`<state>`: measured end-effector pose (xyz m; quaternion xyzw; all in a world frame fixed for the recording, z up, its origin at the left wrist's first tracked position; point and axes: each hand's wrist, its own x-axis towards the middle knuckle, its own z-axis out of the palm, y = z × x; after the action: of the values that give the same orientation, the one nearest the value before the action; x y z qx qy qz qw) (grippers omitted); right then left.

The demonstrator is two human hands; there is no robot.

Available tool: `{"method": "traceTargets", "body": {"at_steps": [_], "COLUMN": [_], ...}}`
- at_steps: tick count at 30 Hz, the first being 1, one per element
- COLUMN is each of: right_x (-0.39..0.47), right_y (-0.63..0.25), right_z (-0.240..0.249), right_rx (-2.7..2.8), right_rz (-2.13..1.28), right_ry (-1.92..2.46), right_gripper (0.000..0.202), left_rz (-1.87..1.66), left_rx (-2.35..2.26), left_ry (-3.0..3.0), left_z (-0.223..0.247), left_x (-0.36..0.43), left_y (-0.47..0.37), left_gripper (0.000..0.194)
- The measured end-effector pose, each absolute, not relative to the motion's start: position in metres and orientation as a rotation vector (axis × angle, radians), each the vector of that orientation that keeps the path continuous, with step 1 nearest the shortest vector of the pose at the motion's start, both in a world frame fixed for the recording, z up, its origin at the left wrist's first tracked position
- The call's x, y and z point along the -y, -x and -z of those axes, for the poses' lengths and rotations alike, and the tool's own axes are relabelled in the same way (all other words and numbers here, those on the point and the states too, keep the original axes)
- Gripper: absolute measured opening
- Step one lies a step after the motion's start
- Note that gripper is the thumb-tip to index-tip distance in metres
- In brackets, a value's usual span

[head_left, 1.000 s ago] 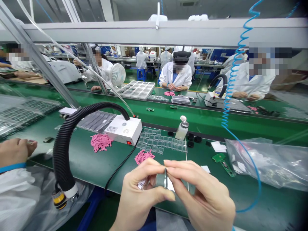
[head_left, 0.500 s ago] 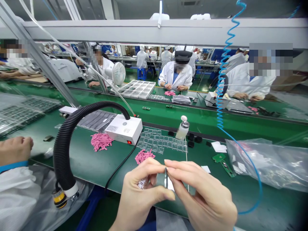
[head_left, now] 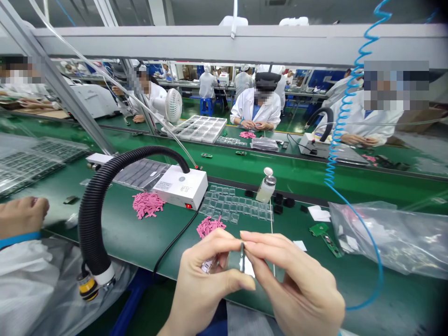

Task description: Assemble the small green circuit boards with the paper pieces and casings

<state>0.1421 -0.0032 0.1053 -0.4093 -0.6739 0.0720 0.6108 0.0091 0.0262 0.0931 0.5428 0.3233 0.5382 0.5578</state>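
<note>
My left hand (head_left: 210,280) is closed, with thumb and forefinger gripping a thin flat dark-edged piece (head_left: 242,259) held upright and seen edge-on. A small clear object with a printed label (head_left: 207,266) shows behind the curled fingers of that hand; its kind cannot be made out. My right hand (head_left: 297,280) presses its fingertips together against the right side and top edge of the thin piece. Just beyond my hands lies a small pile of pink strips (head_left: 210,227). Behind it, clear square plastic pieces (head_left: 227,204) stand in rows.
A white box (head_left: 182,189) with a black flexible hose (head_left: 94,205) stands left. A pump bottle (head_left: 266,187), black pieces (head_left: 289,202), green circuit boards (head_left: 318,229) and a plastic bag (head_left: 392,242) lie right. A blue coiled hose (head_left: 341,121) hangs down. A co-worker's hand (head_left: 24,215) rests left.
The blue coiled hose has swung to the right. Small boards on the green conveyor have shifted left. My hands keep almost the same pose around the thin piece.
</note>
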Motion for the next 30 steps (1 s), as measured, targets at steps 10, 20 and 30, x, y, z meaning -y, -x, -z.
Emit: {"method": "traceTargets", "body": {"at_steps": [10, 20, 30], "right_x": [0.003, 0.005, 0.006], "right_y": [-0.142, -0.146, -0.137], "right_z": [-0.108, -0.104, -0.113], "right_rx": [1.556, 1.383, 1.412], "right_rz": [-0.146, -0.404, -0.308], "right_ry": [0.940, 1.015, 0.990], "right_gripper": [0.030, 0.019, 0.016], "left_rz": [-1.289, -1.503, -1.593], "left_rx": [-0.747, -0.569, -0.561], "left_ry": [-1.251, -1.180, -1.188], "left_z": [-0.091, -0.079, -0.079], "left_x": [-0.026, -0.028, -0.025], "left_y": [-0.010, -0.012, -0.015], "left_gripper": [0.031, 0.033, 0.036]}}
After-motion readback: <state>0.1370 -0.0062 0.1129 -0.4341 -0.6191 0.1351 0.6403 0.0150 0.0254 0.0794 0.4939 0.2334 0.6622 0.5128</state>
